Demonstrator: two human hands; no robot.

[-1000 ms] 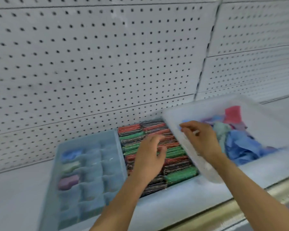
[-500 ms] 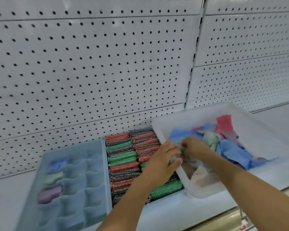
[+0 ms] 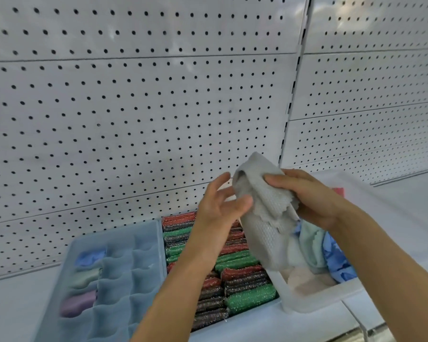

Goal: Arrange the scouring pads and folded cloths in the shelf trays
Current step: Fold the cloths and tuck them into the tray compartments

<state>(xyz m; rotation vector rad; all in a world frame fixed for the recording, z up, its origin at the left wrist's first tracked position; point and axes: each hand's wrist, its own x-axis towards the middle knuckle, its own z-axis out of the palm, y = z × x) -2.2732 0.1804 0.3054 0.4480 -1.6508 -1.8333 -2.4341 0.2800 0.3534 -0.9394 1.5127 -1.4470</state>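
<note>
My right hand (image 3: pixel 307 197) grips a grey textured cloth (image 3: pixel 265 218) and holds it up above the white bin (image 3: pixel 304 302), the cloth hanging down. My left hand (image 3: pixel 220 206) is beside it, thumb touching the cloth's left edge, fingers spread and relaxed. The white bin holds loose blue, mint and pale cloths (image 3: pixel 331 257). Left of it, a tray holds rows of red, green and dark scouring pads (image 3: pixel 242 270). At far left a blue divided tray (image 3: pixel 124 275) has three folded cloths (image 3: pixel 78 303) in its left compartments.
A white pegboard wall (image 3: pixel 134 119) rises behind the shelf. The white shelf surface (image 3: pixel 10 304) runs left and right of the trays, with a metal front edge (image 3: pixel 371 332) at lower right.
My right hand has lifted the grey cloth out of the white bin. My left hand has risen from the scouring pads to the cloth's edge. The camera has tilted up.
</note>
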